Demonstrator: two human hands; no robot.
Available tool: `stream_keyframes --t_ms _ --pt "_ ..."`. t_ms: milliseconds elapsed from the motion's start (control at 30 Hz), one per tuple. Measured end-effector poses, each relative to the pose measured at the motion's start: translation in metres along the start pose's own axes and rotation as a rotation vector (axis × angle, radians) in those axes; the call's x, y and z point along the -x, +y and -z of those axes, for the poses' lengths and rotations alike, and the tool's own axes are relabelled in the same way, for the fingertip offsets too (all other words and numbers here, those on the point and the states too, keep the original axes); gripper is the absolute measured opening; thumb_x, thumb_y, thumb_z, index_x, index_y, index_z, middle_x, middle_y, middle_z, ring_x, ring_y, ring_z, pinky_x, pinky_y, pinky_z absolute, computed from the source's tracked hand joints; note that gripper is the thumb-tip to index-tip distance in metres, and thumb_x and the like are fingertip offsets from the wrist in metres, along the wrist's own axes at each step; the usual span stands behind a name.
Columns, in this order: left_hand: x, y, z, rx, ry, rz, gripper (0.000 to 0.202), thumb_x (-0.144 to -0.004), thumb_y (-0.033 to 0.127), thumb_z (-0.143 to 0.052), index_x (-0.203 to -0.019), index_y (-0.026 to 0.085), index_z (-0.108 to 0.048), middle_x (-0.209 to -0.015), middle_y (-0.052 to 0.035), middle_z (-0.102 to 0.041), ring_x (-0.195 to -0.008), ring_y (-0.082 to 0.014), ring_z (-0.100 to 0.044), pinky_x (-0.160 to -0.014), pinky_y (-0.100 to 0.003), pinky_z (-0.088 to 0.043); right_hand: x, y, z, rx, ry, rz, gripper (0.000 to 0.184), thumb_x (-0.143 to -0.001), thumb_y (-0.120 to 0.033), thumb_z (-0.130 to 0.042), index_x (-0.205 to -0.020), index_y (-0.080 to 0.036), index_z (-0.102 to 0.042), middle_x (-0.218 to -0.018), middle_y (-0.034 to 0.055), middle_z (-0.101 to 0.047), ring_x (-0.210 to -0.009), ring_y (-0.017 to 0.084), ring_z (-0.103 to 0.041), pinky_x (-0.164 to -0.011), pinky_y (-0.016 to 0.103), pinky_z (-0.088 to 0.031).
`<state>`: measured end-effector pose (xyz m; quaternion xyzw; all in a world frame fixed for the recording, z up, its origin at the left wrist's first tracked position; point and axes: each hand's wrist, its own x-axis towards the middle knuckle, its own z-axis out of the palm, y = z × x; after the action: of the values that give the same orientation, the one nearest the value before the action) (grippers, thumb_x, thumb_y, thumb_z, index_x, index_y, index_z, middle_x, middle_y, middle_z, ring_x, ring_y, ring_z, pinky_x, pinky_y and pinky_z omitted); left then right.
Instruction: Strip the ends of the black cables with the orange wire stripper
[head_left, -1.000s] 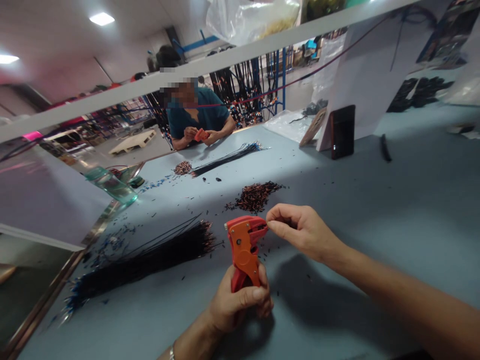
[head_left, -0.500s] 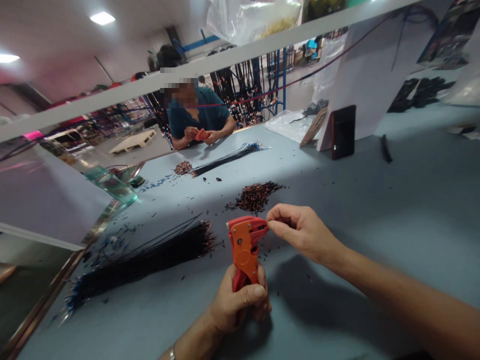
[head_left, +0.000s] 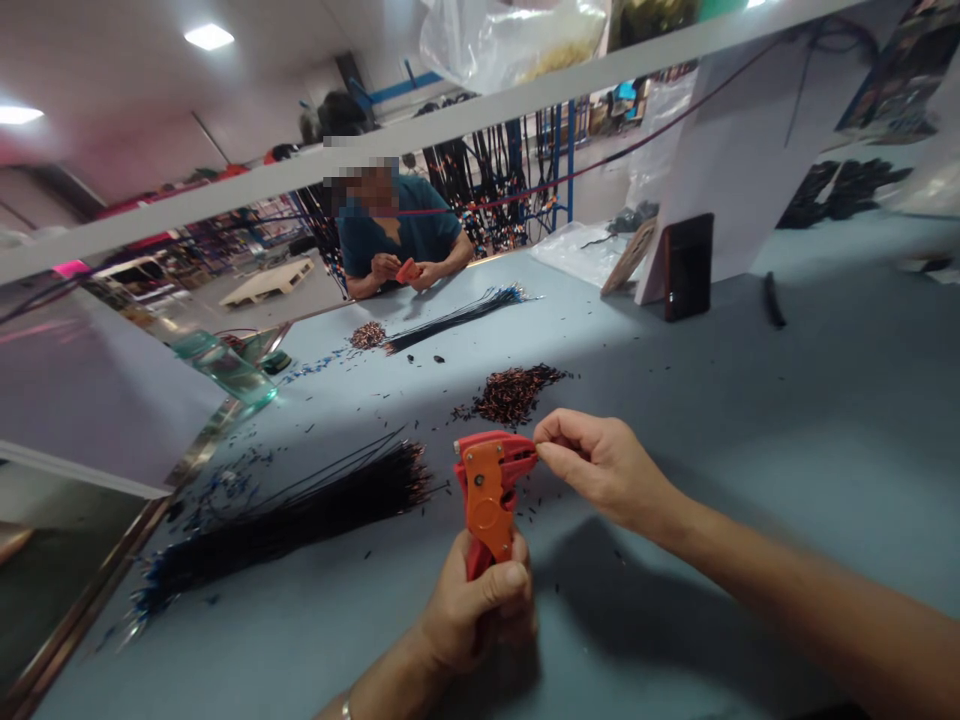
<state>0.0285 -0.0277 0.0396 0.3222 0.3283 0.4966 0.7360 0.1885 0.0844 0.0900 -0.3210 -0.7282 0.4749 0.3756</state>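
My left hand is wrapped round the handles of a red and orange wire stripper, held upright above the table. At the tool's jaws, my right hand pinches with thumb and forefinger; what sits between those fingertips is too small to make out. Left of the stripper lies a thick bundle of black wires, with copper-coloured ends toward the tool and blue ends at the far left. Just behind the tool is a heap of short black and copper offcuts.
Across the table a co-worker holds a red tool near another wire bundle. A greenish bottle lies at the left edge. A dark phone leans on a white panel at the right.
My left hand's fingers have drawn slightly closer round the stripper's handles. My right hand stays at the jaws, and the view has shifted very slightly.
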Motion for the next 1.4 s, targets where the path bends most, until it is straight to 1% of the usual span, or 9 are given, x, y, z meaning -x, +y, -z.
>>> stream_keyframes --t_ms 67,100,233,333,500,633,900,1133,1400 --pt "0.0 -0.001 0.002 0.005 -0.007 -0.003 0.035 -0.077 0.039 -0.072 -0.069 0.019 -0.044 -0.046 0.0101 -0.035 -0.03 -0.0022 -0.025 -0.033 -0.017 -0.029 0.0 0.001 -0.001 -0.005 0.004 -0.004 0.016 -0.085 -0.03 -0.05 -0.073 -0.019 -0.053 -0.055 -0.0062 -0.039 -0.051 0.009 -0.031 -0.048 0.023 -0.026" --pt "-0.001 -0.001 0.002 0.005 -0.011 -0.013 0.035 -0.077 0.039 -0.072 -0.069 0.019 -0.045 -0.046 0.01 -0.035 -0.031 -0.0023 -0.026 -0.033 -0.017 -0.029 0.0 0.001 -0.001 -0.007 0.003 -0.009 0.017 -0.085 -0.03 -0.05 -0.073 -0.019 -0.054 -0.055 -0.0061 -0.039 -0.051 0.009 -0.031 -0.048 0.023 -0.026" --pt "-0.003 -0.003 0.003 -0.008 -0.031 -0.061 0.034 -0.072 0.038 -0.076 -0.074 0.016 -0.049 -0.052 0.0064 -0.045 -0.038 -0.0049 -0.041 -0.043 -0.02 -0.04 0.0 0.002 -0.002 -0.006 -0.003 -0.031 0.018 -0.085 -0.031 -0.05 -0.073 -0.019 -0.054 -0.057 -0.0058 -0.04 -0.052 0.009 -0.033 -0.049 0.023 -0.028" --pt "-0.003 -0.001 0.003 0.001 -0.03 -0.067 0.032 -0.072 0.034 -0.076 -0.081 0.016 -0.052 -0.057 0.0057 -0.048 -0.043 -0.006 -0.046 -0.05 -0.023 -0.044 -0.001 0.003 -0.001 0.007 0.018 -0.038 0.018 -0.084 -0.032 -0.051 -0.073 -0.018 -0.055 -0.057 -0.0053 -0.042 -0.053 0.01 -0.034 -0.05 0.023 -0.029" --pt "-0.003 0.002 0.004 0.048 0.004 -0.086 0.029 -0.074 0.032 -0.073 -0.083 0.017 -0.051 -0.06 0.0055 -0.049 -0.045 -0.0066 -0.047 -0.052 -0.024 -0.044 -0.002 0.004 0.002 0.01 0.055 -0.063 0.018 -0.083 -0.033 -0.053 -0.073 -0.018 -0.057 -0.058 -0.005 -0.043 -0.053 0.01 -0.035 -0.051 0.024 -0.031" --pt "-0.003 0.003 0.004 0.049 0.008 -0.074 0.029 -0.074 0.033 -0.073 -0.084 0.017 -0.05 -0.061 0.0058 -0.048 -0.045 -0.0068 -0.046 -0.053 -0.025 -0.043 -0.002 0.006 0.002 0.001 0.065 -0.079 0.018 -0.082 -0.033 -0.054 -0.073 -0.018 -0.058 -0.059 -0.0038 -0.046 -0.056 0.011 -0.039 -0.053 0.024 -0.033" --pt "-0.003 0.003 0.002 0.019 0.028 -0.056 0.032 -0.073 0.035 -0.074 -0.083 0.017 -0.05 -0.059 0.0059 -0.048 -0.045 -0.0067 -0.046 -0.052 -0.025 -0.043 -0.004 0.012 0.0 -0.054 0.022 -0.097 0.019 -0.084 -0.034 -0.054 -0.074 -0.018 -0.059 -0.065 -0.0023 -0.05 -0.061 0.012 -0.042 -0.059 0.025 -0.036" --pt "-0.003 0.002 0.001 0.015 0.038 -0.026 0.034 -0.071 0.035 -0.076 -0.083 0.016 -0.05 -0.059 0.0057 -0.049 -0.044 -0.0067 -0.046 -0.051 -0.024 -0.043 -0.005 0.007 0.001 -0.15 -0.007 -0.173 0.02 -0.082 -0.035 -0.055 -0.071 -0.018 -0.058 -0.057 -0.0058 -0.039 -0.052 0.009 -0.031 -0.05 0.024 -0.027" --pt "-0.002 0.002 0.001 -0.003 0.019 0.011 0.035 -0.069 0.035 -0.077 -0.081 0.016 -0.051 -0.058 0.0053 -0.048 -0.043 -0.0068 -0.046 -0.05 -0.024 -0.042 -0.006 0.005 0.006 -0.132 -0.106 -0.213 0.02 -0.078 -0.034 -0.051 -0.064 -0.019 -0.052 -0.055 -0.0061 -0.036 -0.051 0.009 -0.032 -0.05 0.024 -0.026"
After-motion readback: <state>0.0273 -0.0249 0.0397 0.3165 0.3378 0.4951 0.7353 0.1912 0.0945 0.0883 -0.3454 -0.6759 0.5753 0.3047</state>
